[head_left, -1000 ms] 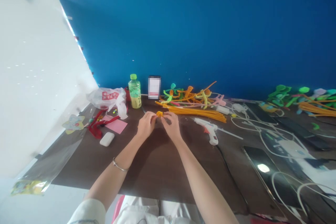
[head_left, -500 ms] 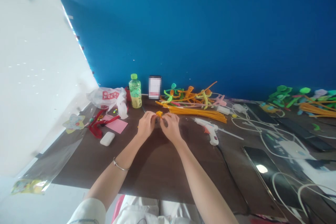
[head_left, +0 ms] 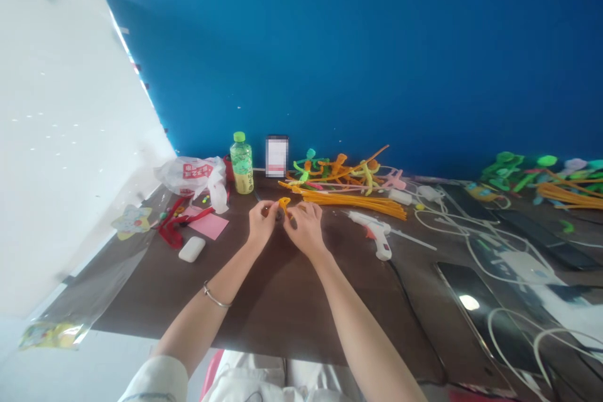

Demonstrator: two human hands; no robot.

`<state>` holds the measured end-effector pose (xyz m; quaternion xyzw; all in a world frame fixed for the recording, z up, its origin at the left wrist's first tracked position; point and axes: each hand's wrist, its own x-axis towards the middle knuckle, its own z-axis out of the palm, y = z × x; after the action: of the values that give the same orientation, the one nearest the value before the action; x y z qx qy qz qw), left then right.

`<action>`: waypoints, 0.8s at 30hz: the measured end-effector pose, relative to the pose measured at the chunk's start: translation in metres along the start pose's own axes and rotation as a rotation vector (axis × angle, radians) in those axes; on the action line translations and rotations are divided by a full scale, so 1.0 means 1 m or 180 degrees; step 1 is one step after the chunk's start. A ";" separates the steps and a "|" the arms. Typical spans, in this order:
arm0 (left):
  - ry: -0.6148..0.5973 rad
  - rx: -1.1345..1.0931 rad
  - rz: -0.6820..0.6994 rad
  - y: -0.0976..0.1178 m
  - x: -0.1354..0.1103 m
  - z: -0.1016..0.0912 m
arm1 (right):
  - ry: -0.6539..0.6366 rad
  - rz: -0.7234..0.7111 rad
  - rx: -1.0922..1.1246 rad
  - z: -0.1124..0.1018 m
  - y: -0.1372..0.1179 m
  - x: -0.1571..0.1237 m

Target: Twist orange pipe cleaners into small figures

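Between my two hands is a small bent piece of orange pipe cleaner (head_left: 284, 202), curled at its top. My left hand (head_left: 262, 222) pinches it from the left with thumb and forefinger. From the right, my right hand (head_left: 304, 225) grips it too, fingers curled and partly hiding it. Just behind my right hand lies a bundle of orange pipe cleaners (head_left: 358, 205). Farther back is a pile of bent pipe-cleaner figures (head_left: 340, 166) in green, orange, yellow and pink.
A white glue gun (head_left: 377, 232) lies to the right, its black cord running forward. Phones (head_left: 485, 308) and white cables crowd the far right. On the left are a white earbud case (head_left: 192, 249), pink paper (head_left: 210, 225), a plastic bag (head_left: 198, 174) and a drink bottle (head_left: 242, 166).
The orange piece between my fingers has turned and now shows a curled, hooked top instead of a compact knot. My fingers have shifted slightly around it.
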<state>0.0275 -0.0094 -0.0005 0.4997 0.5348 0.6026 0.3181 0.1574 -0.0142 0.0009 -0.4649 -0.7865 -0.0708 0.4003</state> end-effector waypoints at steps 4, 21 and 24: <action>0.0066 -0.0472 -0.0368 -0.002 0.001 0.003 | 0.0037 -0.0090 -0.0185 -0.005 -0.004 0.001; -0.0708 -0.1888 -0.1389 0.000 0.004 0.002 | -0.0458 0.0579 0.1197 0.000 0.003 0.004; -0.0908 -0.2040 -0.1452 -0.001 0.007 0.000 | -0.0504 0.0801 0.1599 -0.002 0.003 0.006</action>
<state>0.0253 -0.0025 0.0003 0.3227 0.3678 0.5773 0.6537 0.1600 -0.0096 0.0055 -0.4492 -0.7443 0.2129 0.4459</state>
